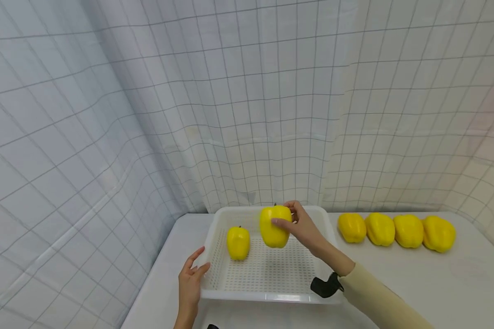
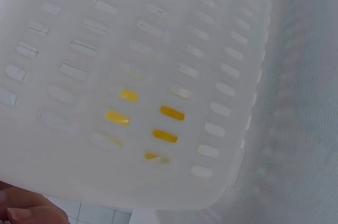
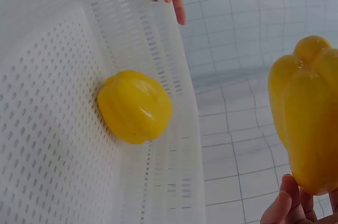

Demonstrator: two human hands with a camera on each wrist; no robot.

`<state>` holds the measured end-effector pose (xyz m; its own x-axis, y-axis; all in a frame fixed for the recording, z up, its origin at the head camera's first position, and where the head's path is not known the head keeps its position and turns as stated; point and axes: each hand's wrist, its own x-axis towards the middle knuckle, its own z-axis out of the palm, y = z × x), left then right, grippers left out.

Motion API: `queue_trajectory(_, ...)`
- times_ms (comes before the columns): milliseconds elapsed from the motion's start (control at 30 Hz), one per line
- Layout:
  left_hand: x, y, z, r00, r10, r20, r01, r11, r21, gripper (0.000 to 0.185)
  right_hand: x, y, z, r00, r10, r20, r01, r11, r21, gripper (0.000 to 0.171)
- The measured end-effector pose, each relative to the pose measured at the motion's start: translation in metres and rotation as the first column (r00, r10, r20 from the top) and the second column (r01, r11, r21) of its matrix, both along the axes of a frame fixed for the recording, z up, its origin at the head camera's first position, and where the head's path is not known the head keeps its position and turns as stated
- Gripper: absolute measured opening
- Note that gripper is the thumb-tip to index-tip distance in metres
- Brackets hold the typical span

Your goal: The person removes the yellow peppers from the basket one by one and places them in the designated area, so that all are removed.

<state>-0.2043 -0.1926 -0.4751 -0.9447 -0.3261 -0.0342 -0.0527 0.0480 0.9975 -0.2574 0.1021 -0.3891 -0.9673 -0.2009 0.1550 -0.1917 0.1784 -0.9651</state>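
Observation:
My right hand (image 1: 302, 228) holds a yellow bell pepper (image 1: 273, 230) above the white perforated basket (image 1: 267, 296), thumb across its front and fingers behind. In the right wrist view this pepper (image 3: 309, 118) is at the right edge, fingertips at its lower end. Inside the basket, toward the left wall, stands another yellow bell pepper (image 1: 238, 243), stem up. At the basket's left side, my left hand (image 1: 191, 278) has its thumb and fingers spread against the wall and rim. Patches of yellow show through the slots of the basket wall (image 2: 90, 166) in the left wrist view.
Several yellow bell peppers (image 1: 380, 229) lie in a row on the white table (image 1: 419, 278), right of the basket. A white gridded curtain (image 1: 263, 114) hangs behind and on both sides. A black strapped device (image 1: 327, 286) sits at the right wrist, over the basket's front right corner.

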Motion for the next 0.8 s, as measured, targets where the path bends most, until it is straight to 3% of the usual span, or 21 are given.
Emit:
queue_trajectory(500,0.002,-0.003,0.0,1.0,-0.02,-0.023,0.02,0.999,-0.029,0.046,0.025,0.05,-0.003,0.997,-0.083,-0.002,0.082,0.992,-0.093,0.044)
queue_trajectory(800,0.002,-0.001,-0.001,0.999,0.015,-0.051,-0.017,0.999,-0.038,0.044,0.035,0.081,-0.002,0.99,-0.137,-0.018,0.134,0.986,-0.102,0.044)
